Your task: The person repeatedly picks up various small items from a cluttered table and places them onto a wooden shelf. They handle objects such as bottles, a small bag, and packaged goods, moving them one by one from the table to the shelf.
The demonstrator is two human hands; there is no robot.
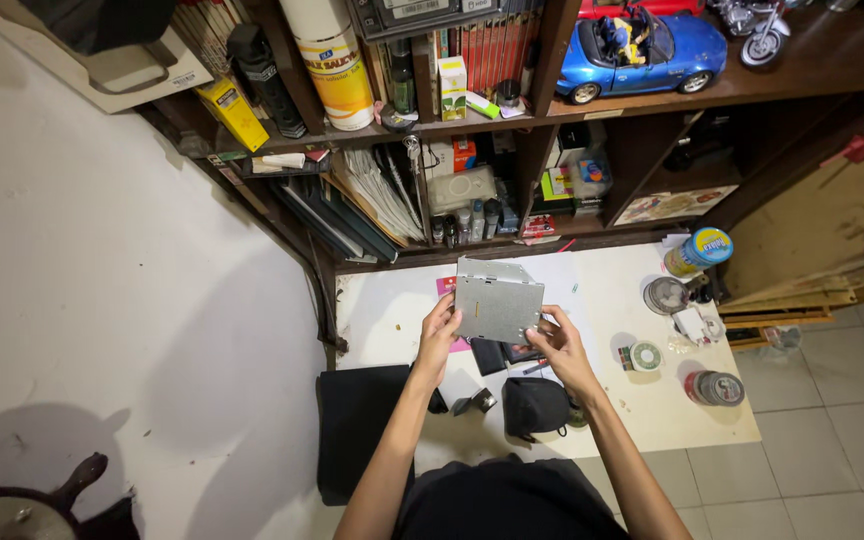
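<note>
Both your hands, left hand (439, 335) and right hand (557, 345), pinch the flat grey metal drive casing (497, 300) by its edges at 12 o'clock over the white tabletop (652, 400); fingers curled closed, grip's thin, could slip.

The flat grey metal drive casing (498, 298) hides part of the pink paper (446, 286) behind it. The silver toy motorcycle (758, 30) is cut off by the top edge

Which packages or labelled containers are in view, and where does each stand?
Tall can: upper shelf, white and yellow cylinder.
Yellow box: upper shelf, left, leaning.
Small carton: upper shelf, white and green.
Round tub: table's right rear, on its side, yellow with blue lid.
Both hands hold an unlabelled grey metal drive.
</note>
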